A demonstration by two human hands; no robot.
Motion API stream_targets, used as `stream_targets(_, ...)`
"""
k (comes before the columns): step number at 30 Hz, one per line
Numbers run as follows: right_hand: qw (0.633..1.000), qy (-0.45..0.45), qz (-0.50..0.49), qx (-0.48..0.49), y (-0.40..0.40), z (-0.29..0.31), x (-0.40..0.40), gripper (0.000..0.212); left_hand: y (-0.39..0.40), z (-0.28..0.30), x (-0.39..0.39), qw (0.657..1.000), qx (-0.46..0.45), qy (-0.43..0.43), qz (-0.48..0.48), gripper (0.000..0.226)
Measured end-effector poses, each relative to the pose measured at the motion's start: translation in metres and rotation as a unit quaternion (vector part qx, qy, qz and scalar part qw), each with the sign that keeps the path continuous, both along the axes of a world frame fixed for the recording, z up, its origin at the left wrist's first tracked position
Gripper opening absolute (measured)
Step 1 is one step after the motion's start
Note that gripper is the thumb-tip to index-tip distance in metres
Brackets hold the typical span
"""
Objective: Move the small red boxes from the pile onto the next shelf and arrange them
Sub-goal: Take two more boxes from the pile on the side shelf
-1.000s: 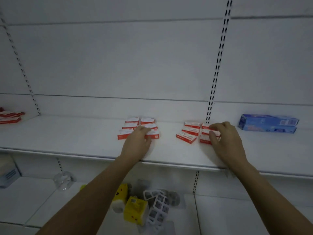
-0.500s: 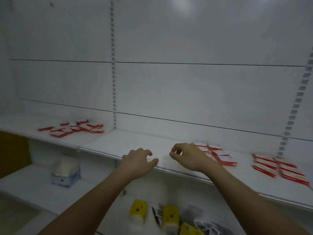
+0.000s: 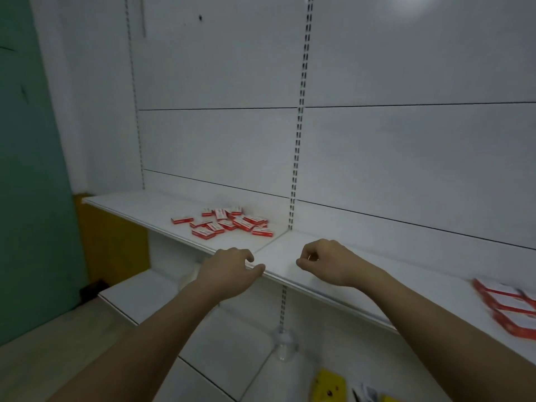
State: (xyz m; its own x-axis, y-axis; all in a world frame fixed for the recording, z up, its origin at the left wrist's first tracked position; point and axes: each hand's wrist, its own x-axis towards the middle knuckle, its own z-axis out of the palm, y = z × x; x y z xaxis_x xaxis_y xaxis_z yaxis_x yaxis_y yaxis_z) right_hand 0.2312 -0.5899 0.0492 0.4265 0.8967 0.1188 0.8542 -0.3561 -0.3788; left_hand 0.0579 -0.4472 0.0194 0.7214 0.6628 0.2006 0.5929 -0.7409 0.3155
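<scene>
toward the back of the left shelf [image 3: 139,207], near the upright post [image 3: 297,158], the pile of small red boxes [image 3: 229,223] lies jumbled. arranged boxes [image 3: 510,309] sit at the next shelf's [image 3: 377,274] right end. left hand [image 3: 226,274] and right hand [image 3: 327,262] hover at the front edge, loosely curled, holding nothing, likely reaching for more.

Both hands are leaving the arranged boxes [image 3: 510,311], now at the right edge, and are travelling empty toward the pile [image 3: 224,223] on the left shelf [image 3: 139,204].
</scene>
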Motion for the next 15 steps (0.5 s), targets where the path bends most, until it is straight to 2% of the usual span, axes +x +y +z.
stream_targets(10,0.992,0.116,0.032,0.030,0.186,-0.018,0.054,0.018,0.147,-0.008,0.032,0.999,-0.020,0.017,0.046,0.048)
stream_targets(15,0.991,0.102,0.008,0.082,0.260,-0.018,0.082,0.017,0.219,-0.003,0.050,0.999,-0.010,-0.013,0.035,0.039)
